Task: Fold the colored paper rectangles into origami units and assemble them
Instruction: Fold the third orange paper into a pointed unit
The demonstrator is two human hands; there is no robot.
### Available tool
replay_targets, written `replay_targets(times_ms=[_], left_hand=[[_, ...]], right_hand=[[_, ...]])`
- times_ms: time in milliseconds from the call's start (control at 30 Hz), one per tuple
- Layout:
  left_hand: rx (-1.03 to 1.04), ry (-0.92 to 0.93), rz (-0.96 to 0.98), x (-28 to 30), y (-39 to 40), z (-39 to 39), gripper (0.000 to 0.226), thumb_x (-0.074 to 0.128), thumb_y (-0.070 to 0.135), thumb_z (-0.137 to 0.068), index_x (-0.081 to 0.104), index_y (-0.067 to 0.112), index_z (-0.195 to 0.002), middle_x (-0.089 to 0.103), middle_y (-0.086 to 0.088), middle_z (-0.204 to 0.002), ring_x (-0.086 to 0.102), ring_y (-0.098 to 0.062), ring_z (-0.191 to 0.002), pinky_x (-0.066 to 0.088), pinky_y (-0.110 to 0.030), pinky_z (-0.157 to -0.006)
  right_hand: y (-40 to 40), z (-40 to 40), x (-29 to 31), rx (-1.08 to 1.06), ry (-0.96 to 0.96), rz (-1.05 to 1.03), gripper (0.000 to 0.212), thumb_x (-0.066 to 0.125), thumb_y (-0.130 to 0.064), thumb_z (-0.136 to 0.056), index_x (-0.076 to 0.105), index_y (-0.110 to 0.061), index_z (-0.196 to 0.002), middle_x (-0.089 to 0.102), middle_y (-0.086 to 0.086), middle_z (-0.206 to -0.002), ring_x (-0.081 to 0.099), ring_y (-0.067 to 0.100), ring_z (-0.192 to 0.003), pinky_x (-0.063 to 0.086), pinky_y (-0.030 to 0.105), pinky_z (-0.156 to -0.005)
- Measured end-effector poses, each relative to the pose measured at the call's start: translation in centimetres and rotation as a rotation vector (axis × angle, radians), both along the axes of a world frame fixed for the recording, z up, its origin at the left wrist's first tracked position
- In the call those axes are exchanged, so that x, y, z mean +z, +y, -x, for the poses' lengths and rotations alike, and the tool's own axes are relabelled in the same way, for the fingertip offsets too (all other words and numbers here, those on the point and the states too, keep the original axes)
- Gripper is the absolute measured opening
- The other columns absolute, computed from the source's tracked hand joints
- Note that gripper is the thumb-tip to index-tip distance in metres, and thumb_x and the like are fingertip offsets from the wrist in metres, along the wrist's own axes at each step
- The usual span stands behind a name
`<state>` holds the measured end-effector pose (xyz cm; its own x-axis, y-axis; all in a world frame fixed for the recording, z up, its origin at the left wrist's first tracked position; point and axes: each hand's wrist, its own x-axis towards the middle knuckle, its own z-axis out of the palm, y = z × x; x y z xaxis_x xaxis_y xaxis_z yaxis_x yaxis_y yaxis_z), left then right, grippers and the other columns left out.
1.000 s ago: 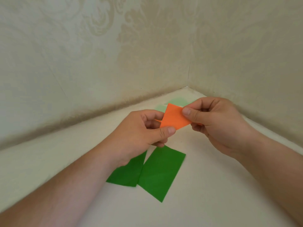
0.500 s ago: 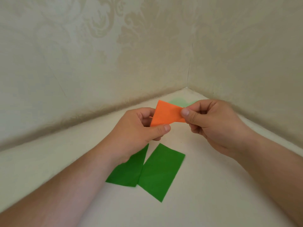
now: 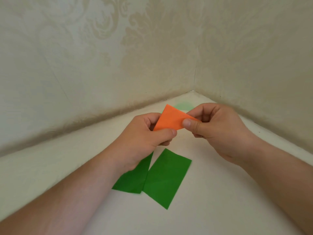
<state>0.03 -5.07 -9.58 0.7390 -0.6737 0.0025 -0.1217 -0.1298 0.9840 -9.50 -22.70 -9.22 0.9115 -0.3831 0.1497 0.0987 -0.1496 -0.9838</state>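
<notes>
**Folding the orange sheet in mid-air**

Pinching a small orange paper rectangle (image 3: 171,120) at both ends: left hand (image 3: 145,138) grips its lower left corner between thumb and fingers, right hand (image 3: 218,128) clamps its right edge under the thumb. Held raised above two flat green paper rectangles (image 3: 157,175), toward the wall corner. Best done by aligning edges squarely before creasing, then running a thumbnail firmly along the fold. Thin, matte, crisp-edged stock, probably quick to slip or skew. Beyond the orange piece, a pale green patch (image 3: 183,106), too blurred to identify.
</notes>
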Motion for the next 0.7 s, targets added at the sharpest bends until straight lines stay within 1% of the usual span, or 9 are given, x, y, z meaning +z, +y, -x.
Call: replay_targets(times_ms=[100, 200, 267, 333, 433, 500, 533, 633, 700], left_hand=[[0.022, -0.029, 0.002, 0.0, -0.2, 0.1, 0.017, 0.079, 0.01, -0.087, 0.076, 0.017, -0.102, 0.075, 0.0, -0.081, 0.069, -0.013, -0.073, 0.059, -0.031, -0.083], [0.025, -0.065, -0.007, 0.1, -0.1, 0.0, 0.019, 0.078, 0.009, -0.086, 0.076, 0.017, -0.103, 0.075, -0.002, -0.083, 0.068, -0.014, -0.072, 0.057, -0.03, -0.079], [0.011, -0.085, -0.02, 0.2, 0.1, -0.2, 0.019, 0.078, 0.007, -0.087, 0.076, 0.018, -0.102, 0.075, -0.004, -0.082, 0.067, -0.015, -0.07, 0.057, -0.032, -0.078], [-0.044, -0.119, -0.066, 0.2, 0.4, -0.2, 0.02, 0.079, 0.009, -0.086, 0.074, 0.022, -0.1, 0.073, -0.005, -0.079, 0.065, -0.016, -0.069, 0.054, -0.035, -0.076], [-0.145, -0.189, -0.162, 0.1, 0.8, -0.2, 0.031, 0.082, 0.018, -0.086, 0.061, 0.031, -0.105, 0.071, 0.0, -0.073, 0.058, -0.016, -0.062, 0.047, -0.034, -0.067], [-0.18, -0.225, -0.168, -0.1, 0.8, -0.3, 0.038, 0.081, 0.021, -0.088, 0.051, 0.031, -0.108, 0.067, 0.0, -0.071, 0.053, -0.019, -0.061, 0.043, -0.035, -0.064], [-0.184, -0.238, -0.146, -0.2, 0.8, -0.4, 0.039, 0.081, 0.022, -0.089, 0.049, 0.032, -0.109, 0.066, -0.004, -0.071, 0.052, -0.02, -0.062, 0.042, -0.037, -0.064], [-0.182, -0.249, -0.073, -0.3, 0.8, -0.6, 0.042, 0.08, 0.028, -0.088, 0.052, 0.037, -0.118, 0.065, -0.022, -0.081, 0.054, -0.03, -0.067, 0.045, -0.042, -0.071], [-0.206, -0.233, -0.019, -0.4, 0.8, -0.7, 0.046, 0.079, 0.025, -0.087, 0.055, 0.039, -0.125, 0.064, -0.019, -0.081, 0.056, -0.028, -0.071, 0.046, -0.044, -0.075]], right_hand=[[-0.2, 0.0, 0.1, -0.007, -0.007, -0.004, 0.014, 0.081, -0.007, -0.083, 0.074, -0.017, -0.075, 0.064, 0.006, -0.069, 0.052, 0.017, -0.063, 0.045, 0.031, -0.062], [-0.1, 0.1, 0.1, 0.083, 0.028, -0.047, 0.008, 0.078, -0.013, -0.086, 0.071, -0.014, -0.09, 0.067, 0.004, -0.077, 0.058, 0.017, -0.068, 0.049, 0.034, -0.068], [-0.1, 0.3, 0.2, 0.171, 0.084, -0.099, 0.028, 0.078, -0.025, -0.081, 0.069, -0.016, -0.106, 0.071, 0.005, -0.09, 0.064, 0.019, -0.075, 0.052, 0.036, -0.073], [-0.1, 0.3, 0.3, 0.229, 0.121, -0.189, 0.044, 0.077, -0.037, -0.076, 0.068, -0.02, -0.116, 0.071, 0.007, -0.098, 0.065, 0.022, -0.077, 0.053, 0.037, -0.073], [0.0, 0.4, 0.5, 0.238, 0.16, -0.258, 0.041, 0.067, -0.046, -0.082, 0.071, -0.026, -0.116, 0.069, 0.004, -0.099, 0.06, 0.022, -0.074, 0.05, 0.033, -0.065], [-0.1, 0.3, 0.4, 0.236, 0.174, -0.288, 0.035, 0.065, -0.044, -0.084, 0.073, -0.028, -0.115, 0.067, 0.003, -0.099, 0.055, 0.019, -0.075, 0.046, 0.031, -0.062], [-0.2, 0.3, 0.4, 0.239, 0.177, -0.307, 0.034, 0.068, -0.041, -0.084, 0.073, -0.029, -0.115, 0.066, 0.003, -0.1, 0.055, 0.016, -0.075, 0.044, 0.03, -0.061], [-0.6, 0.4, 0.7, 0.274, 0.179, -0.373, 0.041, 0.074, -0.028, -0.079, 0.071, -0.03, -0.12, 0.064, 0.005, -0.1, 0.057, 0.013, -0.073, 0.041, 0.029, -0.06], [-0.9, 0.4, 0.9, 0.296, 0.169, -0.373, 0.044, 0.079, -0.02, -0.079, 0.07, -0.03, -0.121, 0.063, 0.008, -0.101, 0.06, 0.015, -0.074, 0.042, 0.029, -0.06]])
